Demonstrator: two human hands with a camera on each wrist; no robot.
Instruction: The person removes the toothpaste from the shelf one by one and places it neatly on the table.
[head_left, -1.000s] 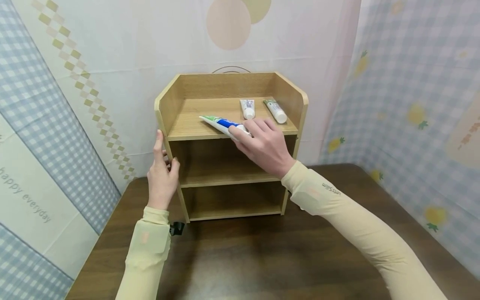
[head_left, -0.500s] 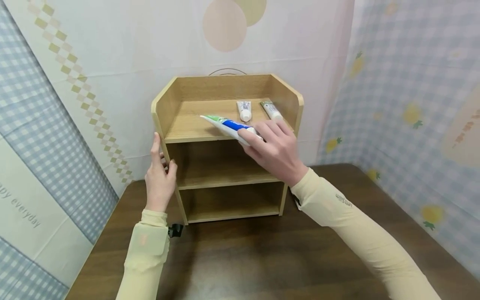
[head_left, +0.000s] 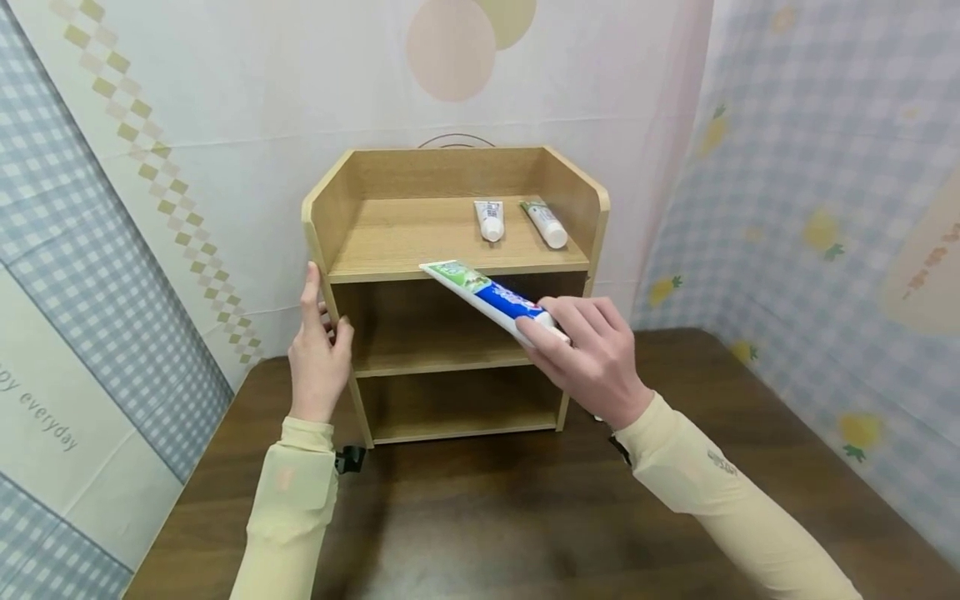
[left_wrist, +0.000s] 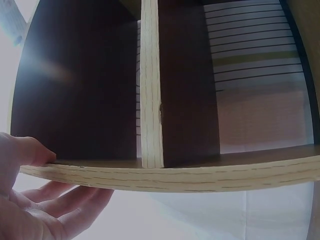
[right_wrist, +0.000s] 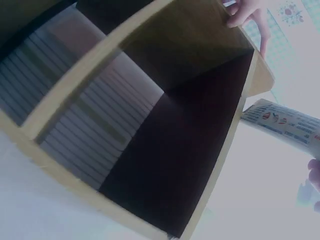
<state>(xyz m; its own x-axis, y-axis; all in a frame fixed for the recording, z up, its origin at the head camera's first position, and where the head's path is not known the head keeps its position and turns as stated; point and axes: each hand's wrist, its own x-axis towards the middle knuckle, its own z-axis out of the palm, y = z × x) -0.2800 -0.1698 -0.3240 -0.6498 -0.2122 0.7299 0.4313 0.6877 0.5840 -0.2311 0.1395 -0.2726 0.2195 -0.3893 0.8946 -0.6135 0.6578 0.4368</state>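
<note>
A small wooden shelf unit stands on a dark wooden table. My right hand grips a green, blue and white toothpaste tube by its cap end and holds it in front of the middle compartment, just below the top shelf's front edge. That tube also shows at the right of the right wrist view. My left hand holds the shelf unit's left side panel, thumb in front and fingers behind. Two smaller white tubes lie on the top shelf at the right.
The middle and bottom compartments of the shelf unit hold nothing I can see. Patterned cloth walls close in on the left, back and right. A small black clip sits at the unit's lower left corner.
My right hand has lifted the toothpaste tube off the top shelf and drawn it down and toward me, in front of the middle compartment. The left hand has stayed on the side panel.
</note>
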